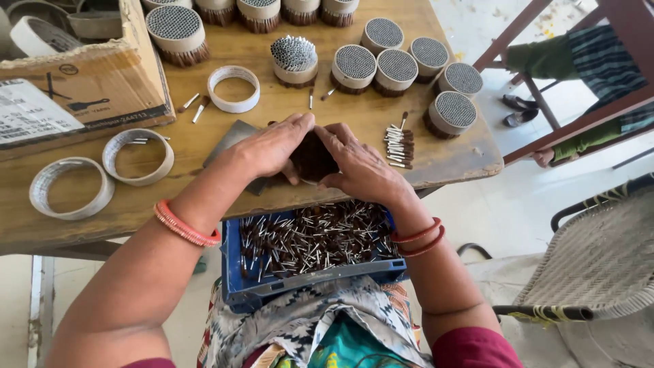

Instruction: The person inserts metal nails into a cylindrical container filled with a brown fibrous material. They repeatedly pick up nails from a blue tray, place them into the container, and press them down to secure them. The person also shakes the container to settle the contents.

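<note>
Two hands cupped around one dark brown bundle (pixel 312 158) of small bristly pieces, at the near edge of the wooden table (pixel 204 136). Left hand (pixel 271 146) curled over the bundle's left side, fingers grasping it; right hand (pixel 359 165) pressed against its right side, fingers bent round it, thumb below. Under the bundle, a grey flat sheet (pixel 231 140), partly hidden by the left hand. Just below the table edge, on the lap, a blue plastic crate (pixel 252 289) full of loose brown-and-silver pieces. Just right of the right hand, a small pile of the same pieces (pixel 398 146) on the table. Farther back, several finished round bundles (pixel 354 67) banded in white tape, metal ends up. Left of the hands, empty tape rings (pixel 138 157) and a cardboard box (pixel 88 75). At far right, a wicker chair (pixel 599 252).
</note>
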